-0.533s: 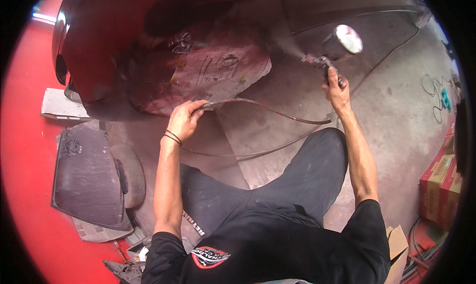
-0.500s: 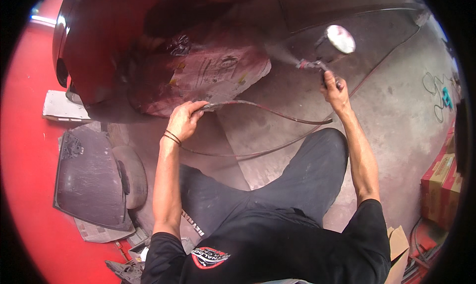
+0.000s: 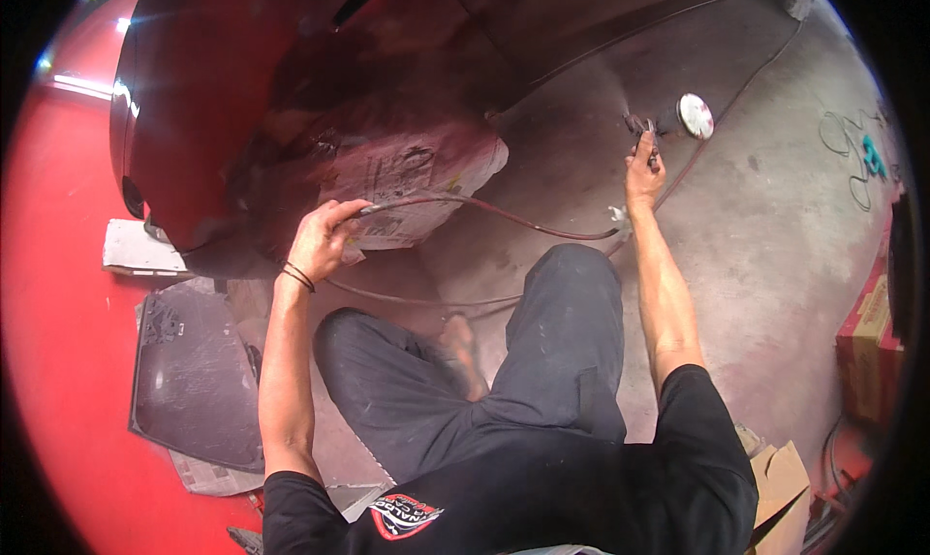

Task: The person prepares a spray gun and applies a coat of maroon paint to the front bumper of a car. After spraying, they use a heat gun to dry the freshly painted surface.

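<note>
My right hand (image 3: 644, 177) is wrapped round the handle of a spray gun (image 3: 643, 127), out over the floor to the right of a dark red car body (image 3: 213, 119). A cup with a round, white, paint-marked lid (image 3: 696, 116) sticks out from the gun's right side. Faint mist rises from the nozzle end toward the car's lower edge. My left hand (image 3: 325, 237) pinches a dark reddish air hose (image 3: 465, 200), which loops across in front of my knees toward the right. Just beyond that hand, printed masking paper (image 3: 426, 192), dusted with red, covers the car's lower part.
A dark panel (image 3: 194, 376) leans at the left, near a white box (image 3: 143, 247). The hose line (image 3: 741, 100) runs over the grey floor (image 3: 746, 226). Cartons (image 3: 869, 347) stand at the right, and a teal item with a thin cord (image 3: 873, 155) lies farther off.
The spray gun has swung from aiming left at the car to aiming farther away, its cup now to the right. My left hand still holds the hose. The view has shifted a little.
</note>
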A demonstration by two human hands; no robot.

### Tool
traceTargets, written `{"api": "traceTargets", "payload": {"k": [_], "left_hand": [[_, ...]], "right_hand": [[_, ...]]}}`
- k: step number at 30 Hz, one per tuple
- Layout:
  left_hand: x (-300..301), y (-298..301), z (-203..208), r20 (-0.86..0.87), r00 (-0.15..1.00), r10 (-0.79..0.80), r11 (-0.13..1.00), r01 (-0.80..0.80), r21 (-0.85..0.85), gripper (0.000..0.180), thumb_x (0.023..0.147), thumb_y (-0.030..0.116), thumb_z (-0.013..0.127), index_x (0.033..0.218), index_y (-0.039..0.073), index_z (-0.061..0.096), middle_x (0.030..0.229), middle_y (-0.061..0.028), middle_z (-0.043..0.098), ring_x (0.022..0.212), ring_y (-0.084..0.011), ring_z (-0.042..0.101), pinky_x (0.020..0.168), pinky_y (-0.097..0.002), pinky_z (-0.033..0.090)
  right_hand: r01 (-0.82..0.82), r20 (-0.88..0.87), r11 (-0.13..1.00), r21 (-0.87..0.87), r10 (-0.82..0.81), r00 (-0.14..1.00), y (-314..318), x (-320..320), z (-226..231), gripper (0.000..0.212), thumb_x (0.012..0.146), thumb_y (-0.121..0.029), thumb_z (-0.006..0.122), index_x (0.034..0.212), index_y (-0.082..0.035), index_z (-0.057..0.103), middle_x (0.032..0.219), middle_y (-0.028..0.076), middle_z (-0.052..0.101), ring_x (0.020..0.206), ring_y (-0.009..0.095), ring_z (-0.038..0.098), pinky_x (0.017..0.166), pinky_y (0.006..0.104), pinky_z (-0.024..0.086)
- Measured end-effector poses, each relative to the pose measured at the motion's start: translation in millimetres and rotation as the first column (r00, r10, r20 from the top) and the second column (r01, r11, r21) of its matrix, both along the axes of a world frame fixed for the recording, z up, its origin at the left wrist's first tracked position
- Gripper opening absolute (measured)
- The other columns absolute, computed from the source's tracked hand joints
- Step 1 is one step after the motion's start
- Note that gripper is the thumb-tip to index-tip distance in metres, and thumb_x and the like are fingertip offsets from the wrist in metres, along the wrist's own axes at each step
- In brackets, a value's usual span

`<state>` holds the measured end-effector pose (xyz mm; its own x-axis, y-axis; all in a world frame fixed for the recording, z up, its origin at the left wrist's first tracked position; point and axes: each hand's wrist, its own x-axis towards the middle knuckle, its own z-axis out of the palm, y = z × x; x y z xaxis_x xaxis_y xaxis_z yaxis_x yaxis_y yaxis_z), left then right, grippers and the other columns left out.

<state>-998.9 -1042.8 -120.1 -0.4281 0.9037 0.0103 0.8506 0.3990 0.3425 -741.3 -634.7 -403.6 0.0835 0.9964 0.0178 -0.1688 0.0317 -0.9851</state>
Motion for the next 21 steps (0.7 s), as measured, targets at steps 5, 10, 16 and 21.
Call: {"api": "traceTargets", "payload": {"k": [5, 10, 16, 21], "left_hand": [[-23, 10, -10, -0.025, 0.999, -0.038, 0.990, 0.041, 0.134, 0.035, 0.087, -0.003, 0.062, 0.118, 0.007, 0.073, 0.088, -0.0140, 0.063, 0.084, -0.0310, 0.063, 0.080, -0.0396, 0.050], [-27, 32, -57, 0.171, 0.982, -0.085, 0.979, 0.051, 0.197, 0.033, 0.088, -0.001, 0.063, 0.118, 0.007, 0.074, 0.095, -0.0150, 0.069, 0.092, -0.0322, 0.067, 0.086, -0.0393, 0.052], [-17, 30, -85, 0.358, 0.908, 0.217, 0.967, -0.251, 0.049, 0.031, 0.088, 0.012, 0.069, 0.119, 0.011, 0.075, 0.106, -0.0195, 0.072, 0.105, -0.0361, 0.069, 0.095, -0.0418, 0.053], [5, 9, -34, 0.417, 0.848, 0.327, 0.938, -0.345, -0.032, 0.032, 0.089, 0.010, 0.069, 0.120, 0.010, 0.074, 0.105, -0.0196, 0.070, 0.101, -0.0360, 0.069, 0.093, -0.0426, 0.053]], "right_hand": [[-0.260, 0.034, 0.949, -0.180, 0.270, 0.962, -28, 9, -4, 0.057, 0.095, -0.067, 0.063, 0.086, -0.011, 0.067, 0.066, -0.002, 0.061, 0.051, 0.007, 0.052, 0.048, 0.0233, 0.039], [-0.731, 0.271, 0.660, -0.170, 0.745, 0.610, -36, 40, 84, 0.061, 0.100, -0.057, 0.062, 0.111, 0.002, 0.072, 0.090, 0.008, 0.072, 0.089, 0.014, 0.067, 0.084, 0.0323, 0.051], [-0.713, 0.445, 0.656, -0.249, 0.731, 0.517, -38, 45, 198, 0.075, 0.094, -0.066, 0.063, 0.133, -0.002, 0.061, 0.107, 0.017, 0.071, 0.104, 0.027, 0.065, 0.093, 0.0390, 0.051], [-0.612, 0.285, 0.765, -0.200, 0.644, 0.710, -52, 41, 358, 0.045, 0.106, -0.045, 0.056, 0.118, -0.003, 0.068, 0.087, 0.005, 0.068, 0.083, 0.012, 0.061, 0.077, 0.0331, 0.050]]}}
